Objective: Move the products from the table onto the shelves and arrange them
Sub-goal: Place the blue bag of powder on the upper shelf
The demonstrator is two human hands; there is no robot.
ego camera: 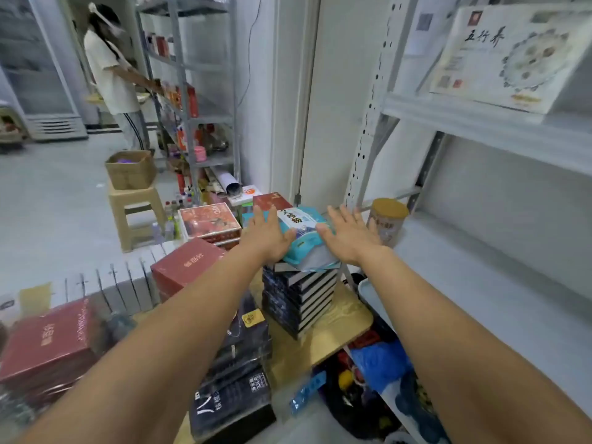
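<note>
- My left hand (267,233) and right hand (347,235) flank a teal soft plastic packet with a white label (302,243). The fingers are straight and spread apart, clamped on nothing, and both thumbs reach over the packet's top.
- The packet lies on a stack of flat dark boxes (301,299), which stands on the pale wooden desk (342,318).
- At 3 o'clock from the packet, a round can with a gold lid (387,219) stands upright on the white metal shelf (480,283).
- At 8 o'clock from the packet, a dark red cardboard box (185,267) sits among other cartons.
- At 1 o'clock, a flat white printed box (512,56) leans tilted on the shelf above.
- At 10 o'clock, well apart, a person in a white top (110,78) stands at a grey metal rack (189,100).
</note>
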